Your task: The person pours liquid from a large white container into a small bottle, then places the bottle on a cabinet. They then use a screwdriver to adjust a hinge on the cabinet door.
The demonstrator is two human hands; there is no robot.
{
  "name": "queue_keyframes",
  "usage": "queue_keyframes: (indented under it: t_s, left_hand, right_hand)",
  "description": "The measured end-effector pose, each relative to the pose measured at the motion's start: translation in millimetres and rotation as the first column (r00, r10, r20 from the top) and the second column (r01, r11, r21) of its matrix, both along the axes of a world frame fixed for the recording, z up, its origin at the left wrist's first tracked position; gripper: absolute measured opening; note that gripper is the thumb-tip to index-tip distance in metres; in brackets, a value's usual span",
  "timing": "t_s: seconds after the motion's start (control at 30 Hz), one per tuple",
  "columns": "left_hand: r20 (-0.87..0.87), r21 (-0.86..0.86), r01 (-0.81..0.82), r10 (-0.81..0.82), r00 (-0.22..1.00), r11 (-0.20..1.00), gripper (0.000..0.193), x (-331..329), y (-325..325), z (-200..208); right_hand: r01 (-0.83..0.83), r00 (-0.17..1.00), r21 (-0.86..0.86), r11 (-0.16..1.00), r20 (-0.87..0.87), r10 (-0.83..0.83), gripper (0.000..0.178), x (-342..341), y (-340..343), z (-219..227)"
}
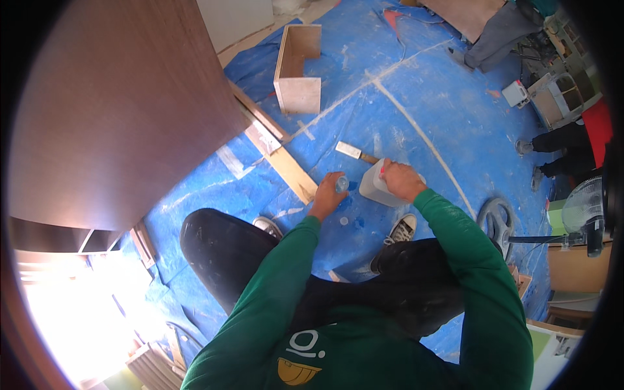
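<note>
My left hand (327,195) is closed round a small clear container (342,184), whose round top faces up. Just to the right, a translucent white plastic jug (376,188) is gripped near its top by my right hand (403,181). A bit of red shows at the jug's top, beside my fingers. The small container and the jug are a short gap apart. Beyond the jug lies a brush (349,150) with a pale head and a wooden handle, partly hidden behind the jug. A small whitish round piece (344,221) rests on the blue sheet below my hands.
Blue sheeting (429,117) with tape strips covers the floor. Wooden boards (286,170) lie left of my hands, beside a large brown panel (130,110). An open wooden box (299,94) stands farther off. At right are a fan (582,208) and two other people (562,146).
</note>
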State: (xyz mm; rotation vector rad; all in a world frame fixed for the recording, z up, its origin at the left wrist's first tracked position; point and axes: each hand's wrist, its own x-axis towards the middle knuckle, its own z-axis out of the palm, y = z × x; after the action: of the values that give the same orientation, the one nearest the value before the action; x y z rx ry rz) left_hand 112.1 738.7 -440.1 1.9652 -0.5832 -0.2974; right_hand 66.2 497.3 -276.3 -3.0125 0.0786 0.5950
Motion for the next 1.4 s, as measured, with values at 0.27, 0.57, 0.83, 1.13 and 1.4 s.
queue_keyframes:
  t_s: [0.27, 0.57, 0.83, 1.13, 1.4]
  left_hand:
    - [-0.002, -0.002, -0.018, 0.018, 1.0, 1.0, 0.065, 2.2, 1.7, 0.0]
    - [-0.003, -0.043, -0.055, 0.055, 0.999, 0.998, 0.064, 2.7, -0.9, 6.5]
    - [-0.042, -0.061, -0.075, 0.072, 0.997, 0.995, 0.067, 2.6, -10.7, 2.6]
    - [-0.135, -0.014, -0.03, 0.028, 0.991, 0.999, 0.069, 2.4, -1.4, -2.0]
    - [-0.144, -0.037, 0.004, -0.009, 0.99, 0.999, 0.066, 11.3, -4.6, -11.4]
  right_hand:
    - [0.119, 0.992, 0.006, 0.993, 0.04, -0.119, 0.038, 3.1, 10.5, -7.7]
    - [0.353, 0.915, 0.158, 0.922, 0.149, -0.376, 0.043, -17.3, 47.9, -2.3]
    - [0.018, 0.998, 0.282, 0.959, -0.056, -0.002, 0.04, -87.6, 107.5, -158.5]
    - [0.201, 0.98, 0.448, 0.871, -0.104, -0.172, 0.035, -90.9, 115.9, -216.4]
    - [-0.015, 0.976, 0.537, 0.843, 0.192, -0.105, 0.035, -48.2, 74.6, -62.9]
